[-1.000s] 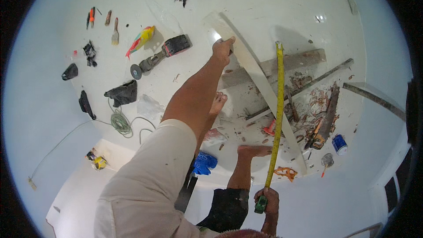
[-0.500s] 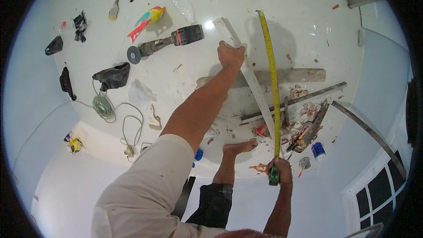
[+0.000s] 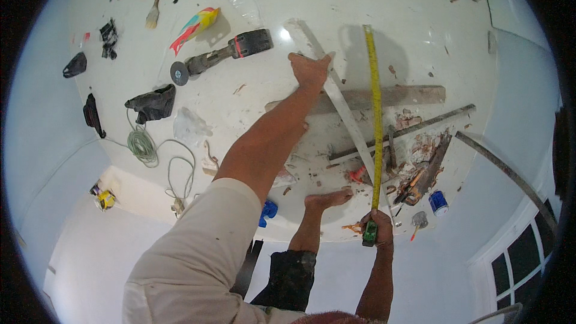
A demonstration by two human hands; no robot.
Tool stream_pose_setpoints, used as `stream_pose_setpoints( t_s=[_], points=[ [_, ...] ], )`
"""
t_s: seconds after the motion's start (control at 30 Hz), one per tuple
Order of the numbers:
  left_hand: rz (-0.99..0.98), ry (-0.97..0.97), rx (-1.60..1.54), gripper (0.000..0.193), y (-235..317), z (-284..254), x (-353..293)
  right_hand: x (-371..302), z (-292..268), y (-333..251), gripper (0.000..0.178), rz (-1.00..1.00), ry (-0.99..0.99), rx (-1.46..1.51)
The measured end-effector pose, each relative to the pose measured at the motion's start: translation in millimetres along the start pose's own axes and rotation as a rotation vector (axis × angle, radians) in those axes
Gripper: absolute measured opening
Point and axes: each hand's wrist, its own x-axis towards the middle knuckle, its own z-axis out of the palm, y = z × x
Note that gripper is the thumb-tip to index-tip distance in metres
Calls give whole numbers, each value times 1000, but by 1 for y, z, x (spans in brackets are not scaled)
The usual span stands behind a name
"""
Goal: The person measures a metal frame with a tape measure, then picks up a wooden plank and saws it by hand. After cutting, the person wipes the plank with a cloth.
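My left hand (image 3: 310, 71) is closed on the upper part of a long, straight, pale strip (image 3: 343, 108) that slants down to the right; its material is unclear. In my right hand (image 3: 381, 228), low in the head view, is a green tape measure (image 3: 369, 234). Its yellow blade (image 3: 375, 102) is drawn out, pointing away from me, with the far end free in the air. Blade and strip converge near my right hand. Some fingers of both hands are hidden.
A grey plank (image 3: 390, 97), a thin dark bar (image 3: 414, 129) and a handsaw (image 3: 423, 174) lie amid debris. My bare foot (image 3: 330, 198) is close by. Leftward are an angle grinder (image 3: 222, 54), a coiled cable (image 3: 142, 146) and a paintbrush (image 3: 155, 9). A blue can (image 3: 438, 203) lies at right.
The tape blade's far end has swung a little right and nearer to me. My left hand has shifted slightly left and away, still on the strip. The right hand keeps the tape measure.
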Motion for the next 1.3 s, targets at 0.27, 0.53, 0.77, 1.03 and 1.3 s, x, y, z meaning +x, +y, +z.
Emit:
stream_pose_setpoints(
  t_s=[0.27, 0.53, 0.77, 1.03, 1.3],
  points=[
    [552, 26, 370, 88, -53, 3, -2, -50, 29, 121, 25, -40, 240, 680],
    [1595, -772, 773, 75, -71, 84, -243, -42, 39, 253, 26, -81, 276, 1185],
    [1697, -1289, 1424, 70, -164, 198, -304, 52, -6, 326, 45, -9, 526, 1432],
    [1508, -1180, 1716, 50, -137, 245, -264, 166, -83, 403, 42, 33, 800, 1006],
    [765, -1459, 1987, 65, -74, 203, -363, 115, -147, 390, 33, -429, 453, 1536]
  ],
)
